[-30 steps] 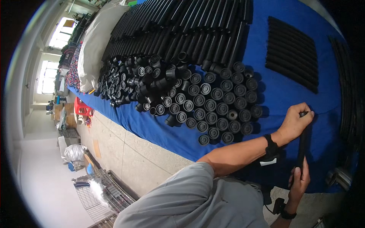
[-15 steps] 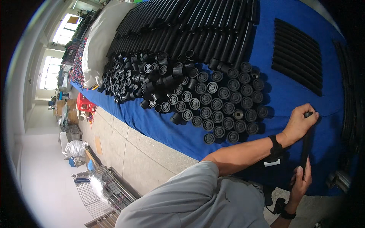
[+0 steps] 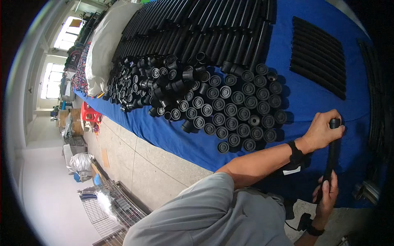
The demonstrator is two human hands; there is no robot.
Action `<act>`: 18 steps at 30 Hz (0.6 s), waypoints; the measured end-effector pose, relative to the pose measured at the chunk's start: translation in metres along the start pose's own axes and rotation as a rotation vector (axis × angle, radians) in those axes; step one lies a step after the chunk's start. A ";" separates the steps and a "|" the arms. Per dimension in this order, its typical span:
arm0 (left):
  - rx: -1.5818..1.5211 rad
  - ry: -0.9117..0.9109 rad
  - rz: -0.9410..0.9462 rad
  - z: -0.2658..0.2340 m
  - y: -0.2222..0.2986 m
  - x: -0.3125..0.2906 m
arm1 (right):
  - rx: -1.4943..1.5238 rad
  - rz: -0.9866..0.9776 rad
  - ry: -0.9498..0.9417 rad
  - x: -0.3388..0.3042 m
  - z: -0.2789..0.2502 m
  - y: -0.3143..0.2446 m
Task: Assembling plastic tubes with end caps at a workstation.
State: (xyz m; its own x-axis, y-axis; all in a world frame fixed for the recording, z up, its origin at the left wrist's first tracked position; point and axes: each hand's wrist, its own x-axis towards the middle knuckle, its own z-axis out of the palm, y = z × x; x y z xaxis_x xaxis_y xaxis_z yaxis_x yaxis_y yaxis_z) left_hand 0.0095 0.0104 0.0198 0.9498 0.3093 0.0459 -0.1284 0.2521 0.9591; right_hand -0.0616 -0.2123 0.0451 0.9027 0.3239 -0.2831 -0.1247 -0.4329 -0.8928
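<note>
Just past three o'clock we see a smooth, mostly matt black tube (image 3: pixel 333 156), plastic by its look. At twelve, the rowed tubes (image 3: pixel 197 32) show us glossy streaks on dark, smooth plastic. Toward two, the ringed caps (image 3: pixel 248 88) look like satin moulded plastic over matt, creased blue cloth (image 3: pixel 303 100). We find shiny metal on the pipe piece (image 3: pixel 367 192) near four, and dull concrete flooring (image 3: pixel 137 153) at eight.

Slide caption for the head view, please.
Left hand and right hand hold one black tube, right of round black fittings on blue cloth.
</note>
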 end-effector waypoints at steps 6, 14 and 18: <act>0.053 -0.006 -0.001 -0.003 0.000 0.000 | -0.025 -0.016 0.010 -0.003 0.005 0.003; 0.018 -0.058 -0.040 -0.002 0.001 0.001 | -0.628 -0.539 0.252 0.013 -0.003 0.016; -0.281 -0.135 -0.093 0.002 -0.007 -0.001 | 0.323 0.043 -0.137 -0.008 -0.009 0.000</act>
State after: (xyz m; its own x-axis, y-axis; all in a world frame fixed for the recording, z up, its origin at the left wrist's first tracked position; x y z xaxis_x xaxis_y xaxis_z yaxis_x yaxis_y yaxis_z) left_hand 0.0104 0.0065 0.0134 0.9880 0.1537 0.0164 -0.0954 0.5230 0.8470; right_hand -0.0650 -0.2222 0.0504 0.8330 0.4306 -0.3473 -0.3045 -0.1671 -0.9377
